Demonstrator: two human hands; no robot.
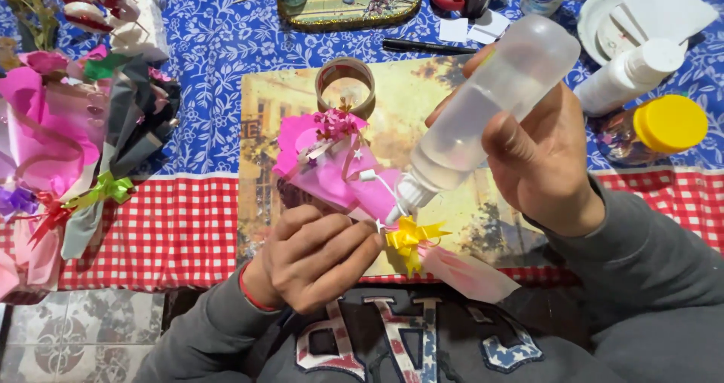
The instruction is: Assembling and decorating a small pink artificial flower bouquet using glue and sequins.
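Note:
My left hand grips a small pink paper bouquet by its wrapped stem, just below a yellow ribbon bow. Tiny pink flowers and a white ribbon sit in the bouquet's top. My right hand holds a clear squeeze bottle of glue tilted down to the left. The bottle's white nozzle tip touches the pink wrap right above the bow. A pale pink paper tail trails from the bow toward my lap.
A printed picture mat lies under the work, with a roll of tape on it. Finished pink bouquets are piled at the left. A yellow-capped jar, a white bottle and a black pen lie at the right and back.

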